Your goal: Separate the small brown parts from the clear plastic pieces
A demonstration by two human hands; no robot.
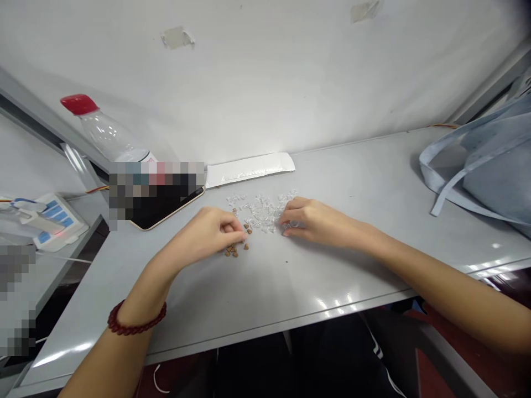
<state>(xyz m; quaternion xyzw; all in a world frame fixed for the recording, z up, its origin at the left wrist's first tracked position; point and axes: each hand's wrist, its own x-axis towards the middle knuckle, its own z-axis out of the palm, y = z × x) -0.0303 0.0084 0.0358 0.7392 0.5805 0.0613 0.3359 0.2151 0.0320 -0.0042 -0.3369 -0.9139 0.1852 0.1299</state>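
The left hand [211, 232] sits palm down, left of centre on a grey table [290, 282], its thumb and fingertips [241, 236] drawn narrowly together just above a small cluster of brown pellets [234, 250]. Whether they pinch a pellet cannot be told. The right hand [313, 221] lies a little to the right, its fingers curled close together, their tips among a loose scatter of clear plastic pieces [259, 213]. Whether those fingers hold a piece is also unclear. Pieces this small suit slow fingertip work, low over the tabletop, with brown and clear kept in separate groups. Both forearms reach inward from the near corners, wrists low. A dark red beaded bracelet [136, 318] circles the left wrist.

Just beyond the clear pieces lies a white padded envelope [249, 169]. Toward the far left, a dark phone [166, 213], partly blurred out, lies near a tilted clear plastic bottle [105, 132] with a red cap. Further left sits a white and blue device [53, 221]. A pale blue cloth bag [477, 160] slumps at the far right.
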